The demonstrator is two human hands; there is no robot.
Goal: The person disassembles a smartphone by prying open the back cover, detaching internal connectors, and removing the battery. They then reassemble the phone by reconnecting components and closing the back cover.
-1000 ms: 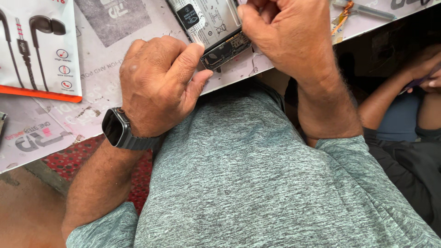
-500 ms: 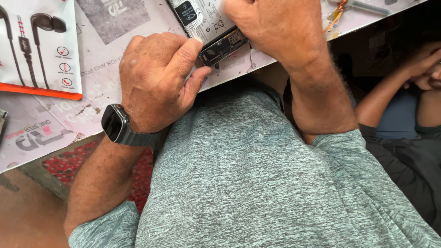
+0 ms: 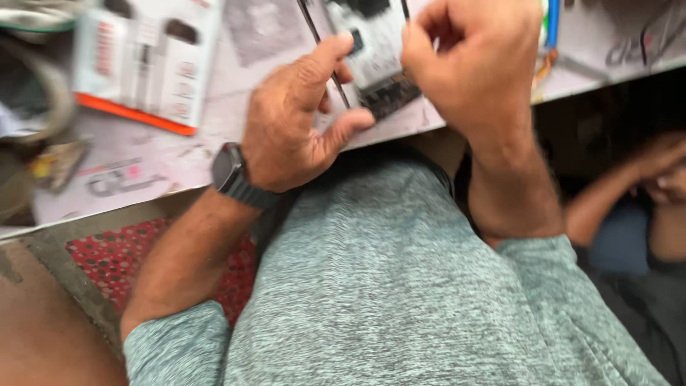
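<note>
While my left hand pinched the opened phone on the table, my right hand, fingers curled together, worked inside its shell.

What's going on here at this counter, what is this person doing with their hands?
A person in a grey shirt is working on an opened phone lying on the counter. The left hand, with a dark watch on its wrist, steadies the phone's edge, thumb and forefinger on it. The right hand is closed above its top end; whether it holds a tool is hidden. An earphone package lies to the left.
</note>
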